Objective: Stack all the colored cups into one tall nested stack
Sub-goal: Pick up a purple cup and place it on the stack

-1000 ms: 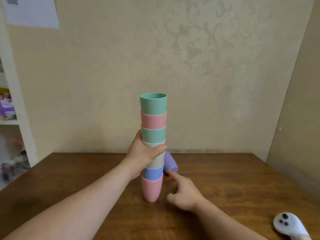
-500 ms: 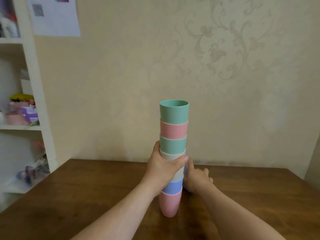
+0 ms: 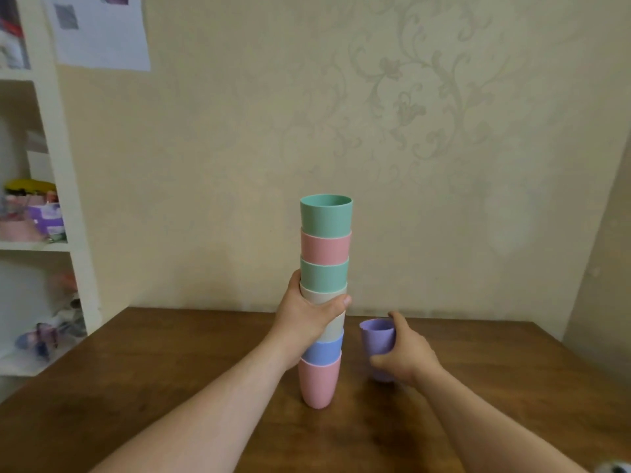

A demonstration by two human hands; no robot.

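Two bare forearms reach across a brown wooden table (image 3: 143,380) toward a tower of nested plastic cups. Nearest the camera, the right hand (image 3: 408,358) is wrapped around a lone purple cup (image 3: 377,337), fingers curled behind it and thumb across its front; the cup is upright, mouth up, just beside the tower and apart from it, and whether its base rests on the table cannot be told. The left hand (image 3: 304,317) is closed about the middle of the cup stack (image 3: 324,298), thumb laid over the cream cup (image 3: 326,317), steadying six cups: a pink cup (image 3: 319,382) standing on the table, then blue, cream, green, pink, and a green top cup (image 3: 326,216) with its mouth open. Behind stand a patterned beige wall (image 3: 409,114), a sheet of paper (image 3: 99,32) pinned up at left, and a white shelf unit (image 3: 61,186) holding blurred clutter.

The purple cup looks to be the last one loose, so the task appears nearly complete. The risk lies in the height: the tower rests on one narrow rounded base and seems to lean slightly, and the purple cup must likely be raised to the top rim. A knock against the upper cups, or pressing down off-centre, could topple or split the stack if the left hand slackens.
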